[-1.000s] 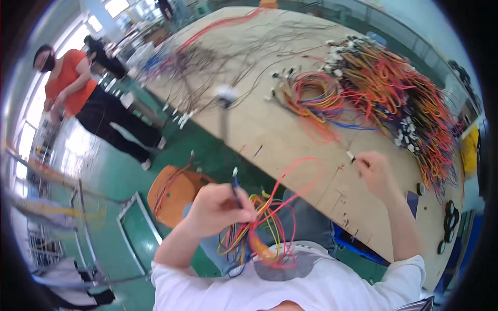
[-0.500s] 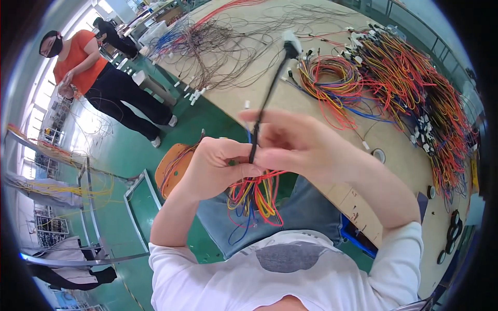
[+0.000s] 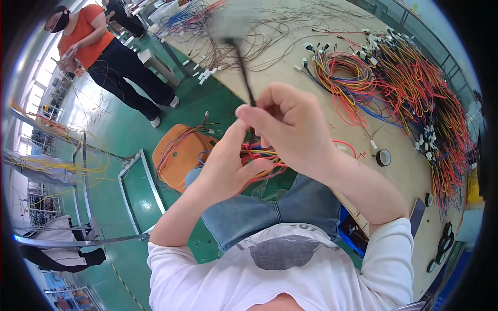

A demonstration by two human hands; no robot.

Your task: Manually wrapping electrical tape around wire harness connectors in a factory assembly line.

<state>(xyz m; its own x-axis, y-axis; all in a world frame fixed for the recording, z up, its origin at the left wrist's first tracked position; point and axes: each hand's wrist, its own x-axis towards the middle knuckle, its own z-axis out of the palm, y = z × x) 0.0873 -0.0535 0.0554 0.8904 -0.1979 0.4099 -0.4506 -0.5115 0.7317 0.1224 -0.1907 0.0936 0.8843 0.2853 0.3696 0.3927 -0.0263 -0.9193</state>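
A wire harness is held upright over my lap. Its black-wrapped stem point(image 3: 242, 67) rises between my hands to a whitish connector end point(image 3: 231, 22), smeared by motion. Red, yellow and blue wires point(image 3: 263, 153) of the same harness hang bunched below. My left hand point(image 3: 224, 165) is closed round the lower part, thumb lying across the coloured wires. Just above it, my right hand point(image 3: 295, 129) pinches the black stem between thumb and curled fingers. Where the fingers meet, the grip is partly hidden.
To the right, a wooden table point(image 3: 321, 135) bears a coiled harness point(image 3: 345, 75), a large harness pile point(image 3: 425, 93) and black tape rolls point(image 3: 383, 157). An orange stool point(image 3: 179, 155) with wires stands ahead-left. A metal frame point(image 3: 148, 192) is at left; a person in orange point(image 3: 85, 36) stands beyond.
The connector end has swung to the left and up. My right hand has gone from loosely spread fingers to a pinch on the stem. The bunched wires have shifted up under my hands.
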